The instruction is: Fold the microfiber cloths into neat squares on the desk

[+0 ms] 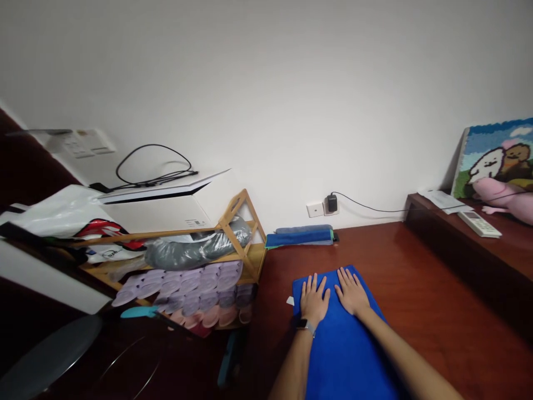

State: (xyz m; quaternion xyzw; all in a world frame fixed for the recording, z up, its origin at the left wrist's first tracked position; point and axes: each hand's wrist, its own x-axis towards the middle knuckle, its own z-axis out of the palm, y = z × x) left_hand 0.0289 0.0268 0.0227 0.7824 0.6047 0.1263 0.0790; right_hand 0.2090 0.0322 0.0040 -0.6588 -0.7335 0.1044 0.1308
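Observation:
A bright blue cloth (345, 355) lies spread over the reddish-brown wooden tabletop (428, 300), with a small white tag (290, 300) at its left edge. My left hand (314, 300), with a watch on the wrist, rests flat on the cloth near its far left corner, fingers spread. Beside it, my right hand (352, 291) lies flat near the far right corner, its fingers stretched out. Neither hand grips anything. The near end of the cloth runs out of view at the bottom.
Folded blue and grey cloths (300, 236) lie by the wall near a plugged-in black adapter (332, 202). To the left stands a wooden rack (244, 222) with a white box (166, 208) and lilac slippers (187, 283). A raised shelf (470, 233) at right holds a remote (478, 223) and pink plush toy (506, 199).

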